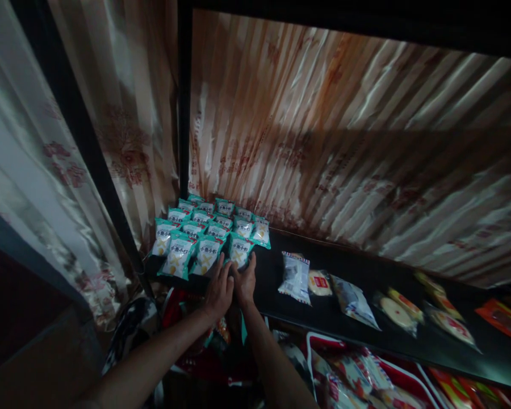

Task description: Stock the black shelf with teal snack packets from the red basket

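Observation:
Rows of teal-and-white snack bags (179,255) stand close together at the left end of the black shelf (266,284). My right hand (244,282) is at the lower part of the front-right snack bag (240,250), its thumb and a finger on either side of the bottom edge. Close beside it, my left hand (220,291) has its fingers stretched forward, between that bag and the neighbouring snack bag (207,254). The fingertips of the left hand touch or nearly touch the bags; which one, I cannot tell.
Farther right on the shelf lie a white-and-blue packet (295,277), a round wrapped item (396,313) and other packets. Below are a red basket (172,309) under my arms and a white-rimmed basket (310,341) of packages. A black post (184,113) and patterned curtains (255,113) stand behind.

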A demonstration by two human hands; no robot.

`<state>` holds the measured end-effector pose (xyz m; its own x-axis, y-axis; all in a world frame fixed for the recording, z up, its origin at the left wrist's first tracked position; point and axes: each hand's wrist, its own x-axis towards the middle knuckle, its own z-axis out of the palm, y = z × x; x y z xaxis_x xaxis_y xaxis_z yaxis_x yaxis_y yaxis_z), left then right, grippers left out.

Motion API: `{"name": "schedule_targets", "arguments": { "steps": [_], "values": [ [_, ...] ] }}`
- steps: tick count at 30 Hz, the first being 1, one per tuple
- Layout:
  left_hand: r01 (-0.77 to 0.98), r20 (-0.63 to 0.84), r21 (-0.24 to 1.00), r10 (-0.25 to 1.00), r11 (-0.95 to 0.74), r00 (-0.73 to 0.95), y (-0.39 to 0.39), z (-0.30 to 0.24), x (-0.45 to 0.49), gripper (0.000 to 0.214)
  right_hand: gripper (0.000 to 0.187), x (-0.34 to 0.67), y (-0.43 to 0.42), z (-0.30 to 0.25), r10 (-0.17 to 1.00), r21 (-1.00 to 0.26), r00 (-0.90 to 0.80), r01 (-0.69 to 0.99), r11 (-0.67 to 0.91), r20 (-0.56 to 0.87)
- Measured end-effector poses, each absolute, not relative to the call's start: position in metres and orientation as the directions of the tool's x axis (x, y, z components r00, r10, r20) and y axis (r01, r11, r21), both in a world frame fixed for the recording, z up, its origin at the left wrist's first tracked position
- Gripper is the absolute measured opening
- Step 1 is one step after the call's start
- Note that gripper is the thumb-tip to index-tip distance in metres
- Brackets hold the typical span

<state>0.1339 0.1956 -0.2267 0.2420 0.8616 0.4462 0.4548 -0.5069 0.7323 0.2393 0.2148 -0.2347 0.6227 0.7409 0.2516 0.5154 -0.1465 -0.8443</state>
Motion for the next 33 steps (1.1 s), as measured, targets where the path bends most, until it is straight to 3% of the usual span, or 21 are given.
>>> {"name": "schedule_targets", "arguments": {
  "steps": [6, 13, 21, 27, 33],
  "values": [
    [0.448, 0.371, 0.788, 0.907, -0.422, 0.201, 0.219, -0.228, 0.151, 0.044, 0.081, 0.244, 0.215, -0.235, 0.717, -0.837, 0.636, 0.530, -0.138, 0.284],
    [0.460, 0.365, 0.780, 0.906, -0.423, 0.215, 0.233, -0.221, 0.161, 0.045, 0.076, 0.249, 0.230, -0.237, 0.718, -0.789, 0.544, 0.614, 0.012, 0.435],
    [0.462, 0.332, 0.806, 0.929, -0.369, 0.163, 0.238, -0.231, 0.167, 0.042, 0.076, 0.252, 0.236, -0.237, 0.756, -0.820, 0.565, 0.568, -0.068, 0.329],
    [0.462, 0.310, 0.826, 0.945, -0.322, 0.102, 0.238, -0.227, 0.178, 0.044, 0.063, 0.264, 0.243, -0.252, 0.782, -0.766, 0.463, 0.642, 0.028, 0.417],
    [0.478, 0.217, 0.841, 0.968, -0.253, 0.130, 0.235, -0.212, 0.183, 0.048, 0.059, 0.272, 0.240, -0.254, 0.811, -0.758, 0.410, 0.650, 0.061, 0.417]
  ]
}}
